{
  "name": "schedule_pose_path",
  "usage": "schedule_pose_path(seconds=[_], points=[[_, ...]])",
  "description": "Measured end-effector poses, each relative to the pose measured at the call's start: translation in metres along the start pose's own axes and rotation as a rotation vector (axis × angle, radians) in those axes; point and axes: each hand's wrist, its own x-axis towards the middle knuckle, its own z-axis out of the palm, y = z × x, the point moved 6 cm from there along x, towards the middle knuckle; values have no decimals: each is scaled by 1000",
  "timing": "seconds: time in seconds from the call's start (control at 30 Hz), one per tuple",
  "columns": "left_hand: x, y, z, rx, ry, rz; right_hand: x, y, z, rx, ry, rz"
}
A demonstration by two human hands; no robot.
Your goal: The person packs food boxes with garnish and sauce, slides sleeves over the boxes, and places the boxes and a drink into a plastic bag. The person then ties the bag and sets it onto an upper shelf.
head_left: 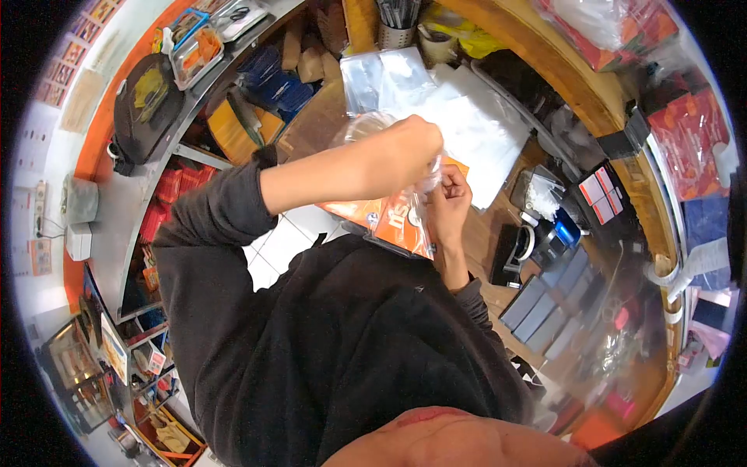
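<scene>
My left hand [420, 142] is curled into a fist above the table edge. Clear plastic [429, 177] bunches just below it, and the fingers seem closed on that, though they are mostly hidden. Close by on the right, my right hand [450, 204] pinches the same clear plastic with thumb and fingers. Beneath both hands lies an orange packet [393, 219] with white lettering, in a clear bag near my chest. Behind my left wrist shows a clear, rounded plastic thing [369, 124], partly covered by the forearm.
Clear plastic sheets [475, 117] lie flat beyond my hands on the wooden table [486, 229]. To the right are a white-filled container [542, 194], a blue shiny object [566, 229] and grey boxes [545, 300]. A counter with a black bag [148, 109] curves along the left.
</scene>
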Motion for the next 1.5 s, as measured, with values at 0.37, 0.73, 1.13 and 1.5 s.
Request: schedule_pose_path(seconds=[0.37,0.73,1.13,1.5], points=[[3,-25,-14,-355,-250,-291,-1,13,-1,212,17,28],[-11,-46,-9,33,7,-90,-8,-12,14,-442,26,-45],[-17,2,-8,513,-70,108,-2,25,13,69,-55,222],[4,-20,-28,-216,-213,-98,-1,33,10,339,15,230]])
